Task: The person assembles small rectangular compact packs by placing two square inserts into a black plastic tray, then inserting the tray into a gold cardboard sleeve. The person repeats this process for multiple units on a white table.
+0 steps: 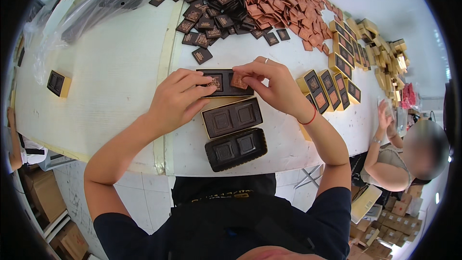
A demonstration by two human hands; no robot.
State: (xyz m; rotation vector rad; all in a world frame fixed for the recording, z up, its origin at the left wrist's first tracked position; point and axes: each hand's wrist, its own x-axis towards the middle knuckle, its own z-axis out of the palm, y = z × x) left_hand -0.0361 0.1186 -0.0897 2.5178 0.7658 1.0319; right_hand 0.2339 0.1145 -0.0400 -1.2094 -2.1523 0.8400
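A gold box with a dark two-compartment tray (225,92) lies crosswise before me. A dark wrapped chocolate square (217,82) sits in its left compartment. My left hand (179,97) lies over the box's left end, fingers stretched out and tips touching the dark square. Between thumb and fingertips, my right hand (269,83) pinches a copper-coloured wrapped chocolate square (238,81), tilted over the right compartment. Just nearer to me lies a second gold box (231,117) with two vacant compartments. A loose dark tray (236,149) lies below it, near the table edge.
Heaps of dark squares (211,12) and copper squares (284,7) cover the table's far side. Filled gold boxes (323,91) stand in rows at right, with more stacked boxes (385,62) beyond. Another box (58,84) and plastic wrap (91,9) are at left. A co-worker (392,161) sits at right.
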